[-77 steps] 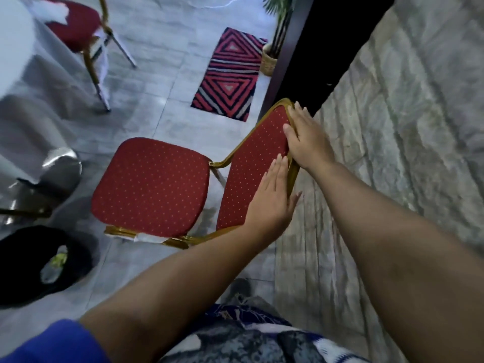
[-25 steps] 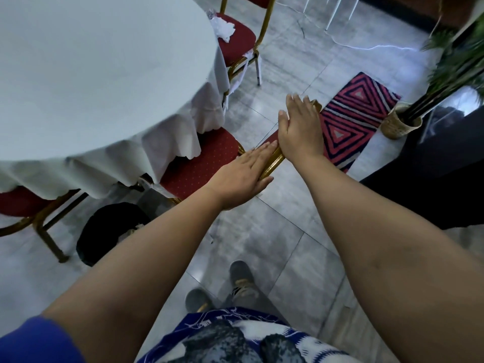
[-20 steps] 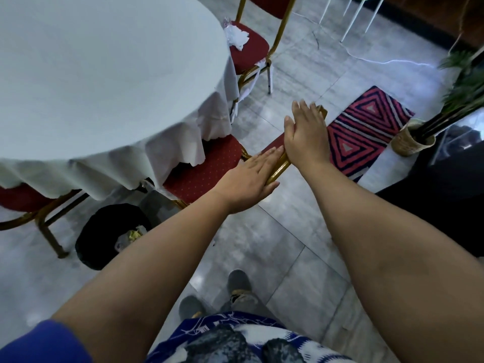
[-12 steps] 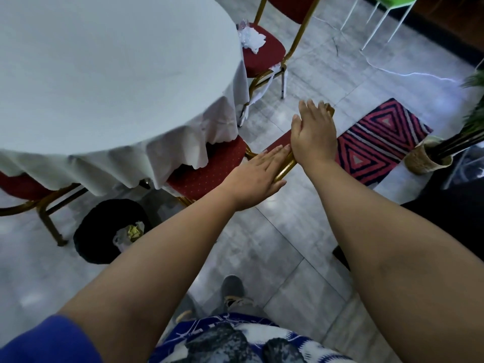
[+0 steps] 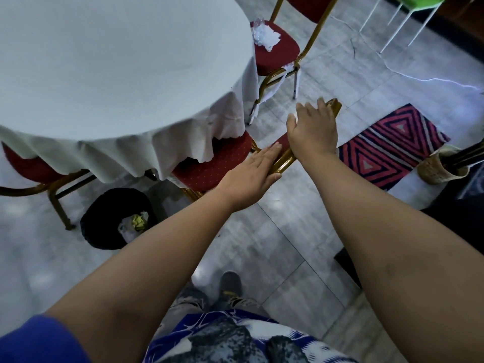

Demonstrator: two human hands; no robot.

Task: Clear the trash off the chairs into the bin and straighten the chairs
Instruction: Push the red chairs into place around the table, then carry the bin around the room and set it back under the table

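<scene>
A red chair (image 5: 214,163) with a gold frame stands with its seat partly under the white tablecloth. My left hand (image 5: 251,176) lies on the near end of its backrest, fingers flat on the front and thumb behind the rail. My right hand (image 5: 313,129) grips the far end of the same top rail. A second red chair (image 5: 284,52) beyond the table carries crumpled white trash (image 5: 264,36) on its seat. A third red chair (image 5: 23,166) shows at the left under the cloth. The black bin (image 5: 104,218) stands on the floor left of my arm, with trash inside.
The round table (image 5: 117,74) with a white cloth fills the upper left. A red patterned rug (image 5: 387,150) and a wicker plant pot (image 5: 437,166) lie to the right. A green chair with white legs (image 5: 392,30) stands at the top right, with a cable on the tiles.
The chair, by the stone wall three seconds ago, now has its seat under the tablecloth. Over the last second both hands stay on the backrest while my view drifts.
</scene>
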